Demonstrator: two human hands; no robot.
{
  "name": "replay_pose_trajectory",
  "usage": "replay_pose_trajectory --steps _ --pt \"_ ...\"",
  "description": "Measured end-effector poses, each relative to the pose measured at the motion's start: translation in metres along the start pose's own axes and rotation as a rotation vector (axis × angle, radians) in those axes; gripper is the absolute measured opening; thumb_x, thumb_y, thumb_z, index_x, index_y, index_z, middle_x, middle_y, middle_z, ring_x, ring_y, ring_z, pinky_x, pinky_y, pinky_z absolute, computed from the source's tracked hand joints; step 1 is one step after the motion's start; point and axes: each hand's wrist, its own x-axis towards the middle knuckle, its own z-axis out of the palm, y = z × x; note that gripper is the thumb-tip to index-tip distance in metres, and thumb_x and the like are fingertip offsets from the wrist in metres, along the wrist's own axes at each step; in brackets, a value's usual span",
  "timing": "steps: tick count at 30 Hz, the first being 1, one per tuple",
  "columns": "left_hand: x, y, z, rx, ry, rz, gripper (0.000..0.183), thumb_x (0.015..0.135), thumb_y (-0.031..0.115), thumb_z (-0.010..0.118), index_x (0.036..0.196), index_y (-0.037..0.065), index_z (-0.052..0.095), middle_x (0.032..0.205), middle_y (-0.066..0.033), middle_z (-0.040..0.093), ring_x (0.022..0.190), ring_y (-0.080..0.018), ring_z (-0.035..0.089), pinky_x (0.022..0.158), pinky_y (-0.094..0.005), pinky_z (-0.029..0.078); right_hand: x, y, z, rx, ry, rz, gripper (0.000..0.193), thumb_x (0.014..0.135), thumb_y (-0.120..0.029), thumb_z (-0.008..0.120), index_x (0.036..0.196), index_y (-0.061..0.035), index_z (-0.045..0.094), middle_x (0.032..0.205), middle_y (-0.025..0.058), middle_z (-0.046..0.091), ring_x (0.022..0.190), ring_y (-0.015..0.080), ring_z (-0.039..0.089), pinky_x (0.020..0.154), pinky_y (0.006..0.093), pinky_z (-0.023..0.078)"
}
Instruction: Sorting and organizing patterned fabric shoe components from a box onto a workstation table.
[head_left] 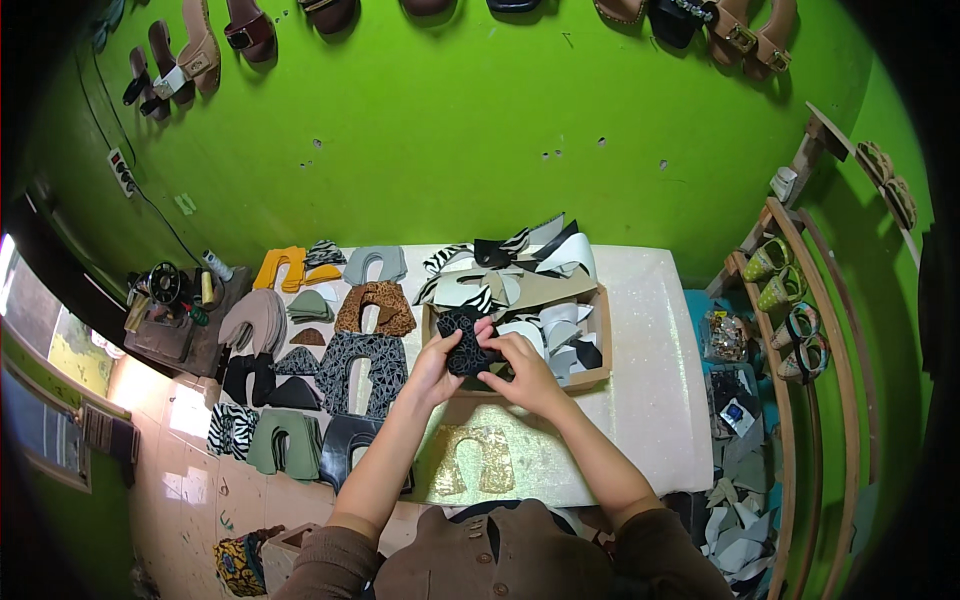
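A black piece of shoe material with a pale swirling pattern (463,335) is held up in front of me, over the near side of an open cardboard box (598,377). My left hand (432,372) grips it from the left. My right hand (524,374) is closed at its right edge, thumb and fingers pinching there; the exact hold is partly hidden. Zebra-striped, white, black and tan offcuts (565,318) heap inside the box and over its far rim. Closer to me on the table lies a gold glittery U-shaped piece (446,462).
Stacks of cut U-shaped pieces cover the table's left side, including leopard-print (377,306), black-and-grey patterned (338,372) and grey-green ones (278,444). A sewing machine (165,290) stands at left. A wooden rack (835,400) holds sandals at right, beside bins of scraps (740,530).
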Motion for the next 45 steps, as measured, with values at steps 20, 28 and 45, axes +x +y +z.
replay_pose_trajectory --steps 20,28,45 --pt "-0.018 0.004 0.012 0.491 0.092 0.162 0.016 0.094 0.015 0.040 0.096 0.004 0.050 0.080 -0.0033 0.057 0.064 -0.0097 0.053 0.060 -0.0237 0.047 -0.015 0.015 0.002 0.075 0.182 -0.019 0.015 0.065 0.000 0.049 0.074 -0.0041 0.060 0.093 0.0102 0.051 0.091 0.0248 0.048 0.082 0.0326 0.040" --pt "-0.044 0.025 -0.004 0.978 -0.162 0.060 0.022 0.094 0.022 0.041 0.091 0.002 0.052 0.073 -0.0008 0.057 0.062 -0.0060 0.054 0.058 -0.0199 0.044 0.020 -0.003 -0.003 0.427 -0.258 0.263 0.044 0.073 -0.024 0.069 0.109 -0.0026 0.054 0.104 0.0106 0.055 0.101 0.0211 0.050 0.088 0.0315 0.037" --pt "-0.115 0.155 -0.173 0.348 0.285 0.059 0.017 0.094 0.021 0.042 0.092 0.006 0.049 0.076 -0.0048 0.057 0.063 -0.0127 0.056 0.060 -0.0263 0.049 0.069 -0.061 0.194 1.342 -0.238 0.672 0.034 0.085 -0.011 0.057 0.116 -0.0016 0.047 0.100 0.0042 0.060 0.086 0.0111 0.058 0.076 0.0264 0.048"
